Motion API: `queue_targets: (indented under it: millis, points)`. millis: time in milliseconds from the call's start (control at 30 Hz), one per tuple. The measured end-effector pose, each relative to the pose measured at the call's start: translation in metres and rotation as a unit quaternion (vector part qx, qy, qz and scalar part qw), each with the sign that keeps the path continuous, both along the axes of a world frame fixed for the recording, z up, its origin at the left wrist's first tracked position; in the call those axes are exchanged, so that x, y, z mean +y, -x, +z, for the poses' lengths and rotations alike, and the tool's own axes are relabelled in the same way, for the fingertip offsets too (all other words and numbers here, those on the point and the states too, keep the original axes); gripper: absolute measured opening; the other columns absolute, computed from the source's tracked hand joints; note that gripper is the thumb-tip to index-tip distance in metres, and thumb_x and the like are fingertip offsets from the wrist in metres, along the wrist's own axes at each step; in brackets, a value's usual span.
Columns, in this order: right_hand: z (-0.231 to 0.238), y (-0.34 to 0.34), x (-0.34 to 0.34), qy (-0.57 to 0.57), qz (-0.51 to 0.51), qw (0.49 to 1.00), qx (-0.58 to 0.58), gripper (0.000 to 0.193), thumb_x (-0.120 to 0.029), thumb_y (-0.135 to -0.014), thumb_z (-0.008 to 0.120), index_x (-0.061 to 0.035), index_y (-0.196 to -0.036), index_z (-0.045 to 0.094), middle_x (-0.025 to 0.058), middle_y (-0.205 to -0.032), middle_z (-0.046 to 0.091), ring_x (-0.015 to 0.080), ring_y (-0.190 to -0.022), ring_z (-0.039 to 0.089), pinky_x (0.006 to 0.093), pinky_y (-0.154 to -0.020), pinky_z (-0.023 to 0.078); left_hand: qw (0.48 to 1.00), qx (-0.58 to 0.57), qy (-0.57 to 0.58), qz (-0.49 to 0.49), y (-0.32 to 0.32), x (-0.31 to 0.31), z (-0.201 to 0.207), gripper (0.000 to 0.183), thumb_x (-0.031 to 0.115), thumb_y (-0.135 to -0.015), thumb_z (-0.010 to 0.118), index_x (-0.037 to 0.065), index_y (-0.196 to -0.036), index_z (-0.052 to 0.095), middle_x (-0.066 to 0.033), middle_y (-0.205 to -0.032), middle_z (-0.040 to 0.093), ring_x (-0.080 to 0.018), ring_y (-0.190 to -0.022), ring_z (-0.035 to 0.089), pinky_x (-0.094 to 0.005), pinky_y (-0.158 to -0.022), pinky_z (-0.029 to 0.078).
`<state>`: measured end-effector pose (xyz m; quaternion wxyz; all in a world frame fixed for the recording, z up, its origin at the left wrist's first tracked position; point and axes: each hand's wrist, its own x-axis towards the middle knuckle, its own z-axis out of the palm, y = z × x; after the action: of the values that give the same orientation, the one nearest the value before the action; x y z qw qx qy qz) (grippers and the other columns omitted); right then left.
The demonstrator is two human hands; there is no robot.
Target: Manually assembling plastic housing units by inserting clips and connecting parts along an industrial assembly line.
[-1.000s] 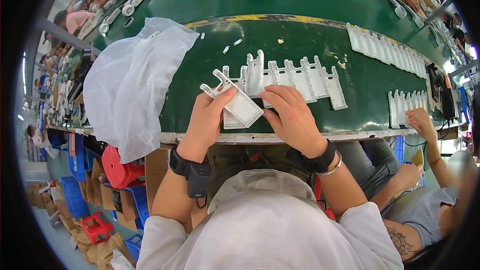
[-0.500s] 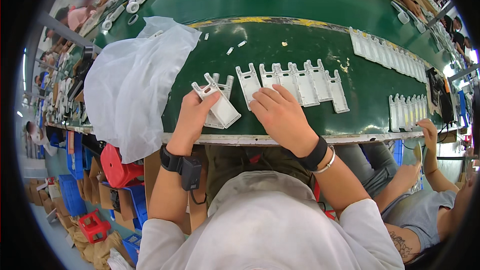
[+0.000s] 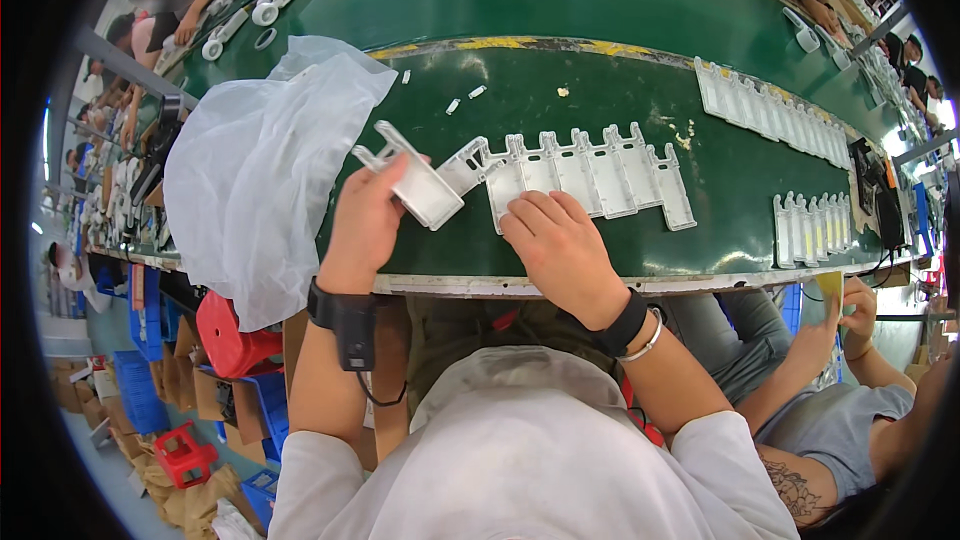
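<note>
My left hand (image 3: 364, 225) grips a white plastic housing (image 3: 428, 194), a shallow tray shape with two prongs at its far end. A second, slanted housing (image 3: 463, 169) lies between that one and a row of similar white housings (image 3: 590, 176) set side by side on the green table. My right hand (image 3: 562, 248) rests its fingers, held close together, on the near ends of the row's left housings. Its thumb is mostly hidden, and no housing is lifted in it.
A translucent plastic bag (image 3: 270, 160) drapes over the table's left edge. Small white pieces (image 3: 453, 106) lie beyond the row. Two more housing groups (image 3: 770, 112) stand at the right. A co-worker's hand (image 3: 858, 312) is at the right, near a yellow sheet (image 3: 832, 290).
My left hand has moved slightly left with one housing; the other that was behind it now lies slanted beside the row. The row's separate left housing now sits against the others.
</note>
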<state>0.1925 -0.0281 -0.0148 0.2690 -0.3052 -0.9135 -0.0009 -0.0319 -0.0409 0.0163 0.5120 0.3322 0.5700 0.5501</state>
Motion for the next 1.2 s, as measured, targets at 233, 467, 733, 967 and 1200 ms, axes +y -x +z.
queue_targets:
  millis: [233,467,733,967,1200]
  points:
    - [0.002,0.000,-0.001,0.024,-0.003,1.000,-0.001,0.016,-0.005,-0.076,0.058,-0.0059,-0.092,0.059,0.0062,-0.101,0.060,0.0226,-0.103,0.057,0.0353,-0.090,0.044,0.997,-0.006,0.025,0.071,0.045,0.017,0.007,0.027,0.022,-0.090,0.060,0.001,-0.106,0.056,-0.0072,-0.096,0.064,-0.0160,-0.087,0.062,-0.0319,-0.073,0.052]
    - [0.005,0.001,-0.002,0.032,0.007,0.999,-0.005,0.018,-0.005,-0.076,0.058,-0.0061,-0.094,0.059,0.0060,-0.103,0.060,0.0224,-0.106,0.056,0.0350,-0.089,0.045,0.807,0.534,0.079,-0.238,0.043,0.037,0.018,0.027,0.018,-0.081,0.067,0.004,-0.103,0.060,-0.0082,-0.081,0.060,-0.0224,-0.075,0.059,-0.0342,-0.067,0.047]
    - [0.000,0.001,-0.003,-0.009,-0.001,1.000,0.004,0.019,-0.010,-0.074,0.059,-0.0061,-0.093,0.061,0.0051,-0.097,0.060,0.0201,-0.102,0.056,0.0323,-0.082,0.045,0.724,0.655,-0.201,-0.080,0.012,-0.025,-0.022,0.027,0.011,-0.075,0.070,0.004,-0.101,0.064,-0.0103,-0.098,0.061,-0.0323,-0.096,0.055,-0.0407,-0.082,0.046]
    - [-0.001,0.003,-0.004,-0.016,-0.017,1.000,-0.008,0.016,-0.010,-0.074,0.059,-0.0060,-0.089,0.060,0.0044,-0.095,0.059,0.0199,-0.099,0.056,0.0326,-0.078,0.045,0.718,0.679,-0.153,0.011,-0.026,-0.018,-0.034,0.017,0.011,-0.075,0.067,0.008,-0.092,0.067,-0.0068,-0.092,0.062,-0.0289,-0.086,0.057,-0.0379,-0.073,0.049]
    - [-0.001,0.004,-0.006,-0.028,-0.019,0.999,0.010,0.013,-0.009,-0.071,0.059,-0.0050,-0.084,0.059,0.0056,-0.084,0.056,0.0204,-0.090,0.056,0.0319,-0.078,0.045,0.765,0.628,-0.142,0.012,-0.033,-0.002,-0.040,0.017,0.009,-0.079,0.063,0.008,-0.096,0.066,-0.0092,-0.082,0.062,-0.0290,-0.074,0.062,-0.0376,-0.066,0.049]
